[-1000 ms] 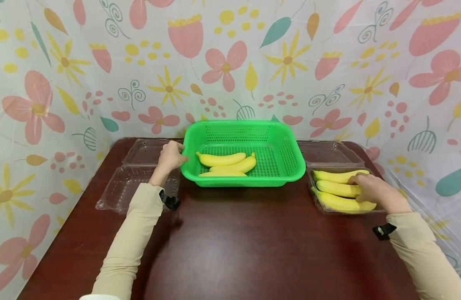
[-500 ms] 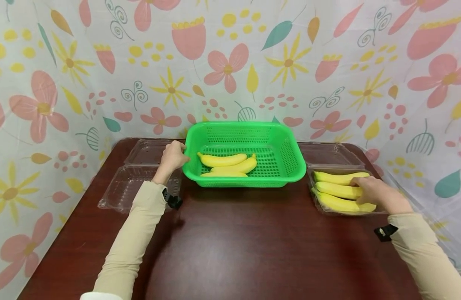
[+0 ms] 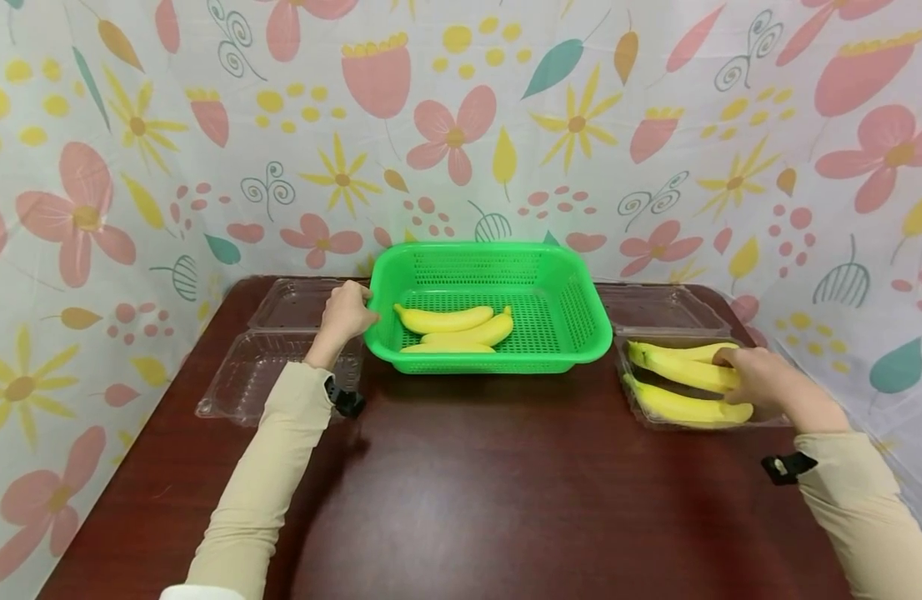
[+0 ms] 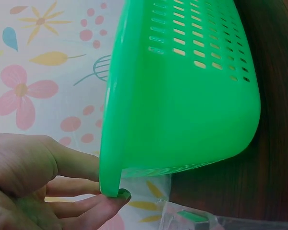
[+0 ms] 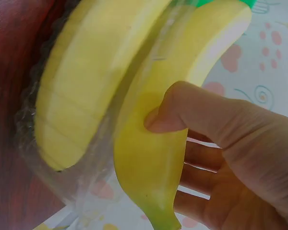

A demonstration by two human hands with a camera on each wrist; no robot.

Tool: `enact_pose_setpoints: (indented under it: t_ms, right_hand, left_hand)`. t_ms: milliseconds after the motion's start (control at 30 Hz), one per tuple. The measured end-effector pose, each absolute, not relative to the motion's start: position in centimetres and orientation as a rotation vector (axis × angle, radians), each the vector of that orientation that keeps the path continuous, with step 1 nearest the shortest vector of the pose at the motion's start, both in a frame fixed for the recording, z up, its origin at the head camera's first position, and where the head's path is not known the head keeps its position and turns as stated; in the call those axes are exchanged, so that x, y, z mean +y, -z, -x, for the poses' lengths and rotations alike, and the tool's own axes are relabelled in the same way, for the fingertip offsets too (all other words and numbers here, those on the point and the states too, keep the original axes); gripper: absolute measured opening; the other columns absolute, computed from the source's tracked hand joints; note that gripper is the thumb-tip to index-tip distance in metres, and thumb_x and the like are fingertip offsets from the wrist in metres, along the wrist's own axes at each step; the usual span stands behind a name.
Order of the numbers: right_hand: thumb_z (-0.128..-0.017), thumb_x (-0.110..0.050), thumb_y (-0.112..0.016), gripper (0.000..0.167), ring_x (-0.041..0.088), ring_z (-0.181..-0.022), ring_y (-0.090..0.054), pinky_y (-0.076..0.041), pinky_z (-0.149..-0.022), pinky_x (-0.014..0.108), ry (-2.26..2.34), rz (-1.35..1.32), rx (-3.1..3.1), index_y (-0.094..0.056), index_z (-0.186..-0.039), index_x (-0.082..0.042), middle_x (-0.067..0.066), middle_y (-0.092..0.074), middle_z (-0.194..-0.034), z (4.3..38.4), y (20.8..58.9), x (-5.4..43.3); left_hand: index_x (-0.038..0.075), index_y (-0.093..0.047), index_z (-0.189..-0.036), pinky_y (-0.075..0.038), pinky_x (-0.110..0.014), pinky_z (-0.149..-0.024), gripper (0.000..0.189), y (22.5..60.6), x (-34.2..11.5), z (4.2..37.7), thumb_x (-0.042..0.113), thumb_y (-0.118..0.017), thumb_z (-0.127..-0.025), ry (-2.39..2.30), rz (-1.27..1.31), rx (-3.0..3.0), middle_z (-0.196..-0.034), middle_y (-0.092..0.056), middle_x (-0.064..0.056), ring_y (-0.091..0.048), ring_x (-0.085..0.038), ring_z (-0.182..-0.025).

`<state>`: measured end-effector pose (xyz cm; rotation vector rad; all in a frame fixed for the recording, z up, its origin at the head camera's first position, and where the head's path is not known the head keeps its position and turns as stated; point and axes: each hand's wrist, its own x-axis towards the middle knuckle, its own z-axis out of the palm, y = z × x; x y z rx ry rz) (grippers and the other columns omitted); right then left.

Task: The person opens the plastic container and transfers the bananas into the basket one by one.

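Observation:
In the head view my right hand grips a yellow banana by its near-right end, raised and tilted over the right clear plastic container. The right wrist view shows the thumb on one side of this banana and the fingers behind it. Two other bananas lie in that container, one in front and one behind, partly covered. At the left, my left hand holds the rim of the green basket; in the left wrist view its thumb and fingers pinch the basket's rim.
Inside the basket lie several bananas on its left side. To the left stands a second clear plastic container with its lid folded back. The right container's lid also lies open behind it. A floral curtain backs the dark table.
My right hand has taken hold of the middle banana in the right container and lifted it slightly, shifting a little to the right. The left hand stays on the basket rim.

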<state>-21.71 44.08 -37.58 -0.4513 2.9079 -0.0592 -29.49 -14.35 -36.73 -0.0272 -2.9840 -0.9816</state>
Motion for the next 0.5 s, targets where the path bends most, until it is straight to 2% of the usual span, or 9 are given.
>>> enact_pose_setpoints:
  t_ms: [133, 167, 333, 500]
  right_hand:
    - [-0.068, -0.012, -0.081, 0.055, 0.025, -0.076, -0.057, -0.044, -0.064, 0.038, 0.105, 0.472, 2.938, -0.058, -0.112, 0.012, 0.022, -0.066, -0.097, 21.67, 37.31, 43.85]
    - [-0.069, -0.011, -0.081, 0.054, 0.025, -0.076, -0.057, -0.044, -0.065, 0.038, 0.114, 0.473, 2.939, -0.058, -0.112, 0.012, 0.023, -0.066, -0.097, 21.65, 37.25, 43.79]
    - [-0.07, -0.009, -0.08, 0.054, 0.03, -0.081, -0.06, -0.046, -0.066, 0.04, 0.132, 0.475, 2.943, -0.057, -0.114, 0.013, 0.028, -0.064, -0.102, 21.56, 36.92, 43.47]
    - [-0.071, -0.01, -0.078, 0.055, 0.024, -0.076, -0.054, -0.042, -0.064, 0.036, 0.149, 0.483, 2.947, -0.056, -0.116, 0.013, 0.027, -0.064, -0.102, 21.63, 36.57, 43.08]
  left_hand:
    - [0.012, -0.038, -0.067, -0.026, -0.027, -0.05, 0.032, 36.6, -14.37, 29.42, 0.003, -0.065, -0.082, 0.97, 0.024, -2.982, -0.063, -0.022, 0.002, -0.029, -0.016, -0.056]
    - [0.013, -0.032, -0.067, -0.025, -0.027, -0.05, 0.037, 36.59, -14.35, 29.4, 0.003, -0.064, -0.082, 0.97, 0.03, -2.986, -0.063, -0.019, 0.003, -0.026, -0.015, -0.055]
    - [0.014, -0.023, -0.069, -0.022, -0.027, -0.05, 0.044, 36.62, -14.29, 29.36, 0.001, -0.063, -0.082, 0.982, 0.053, -2.99, -0.064, -0.012, 0.003, -0.017, -0.014, -0.054]
    - [0.012, -0.031, -0.071, -0.023, -0.028, -0.051, 0.037, 36.63, -14.25, 29.4, 0.002, -0.064, -0.084, 0.955, 0.041, -3.003, -0.066, -0.016, 0.002, -0.02, -0.014, -0.055]
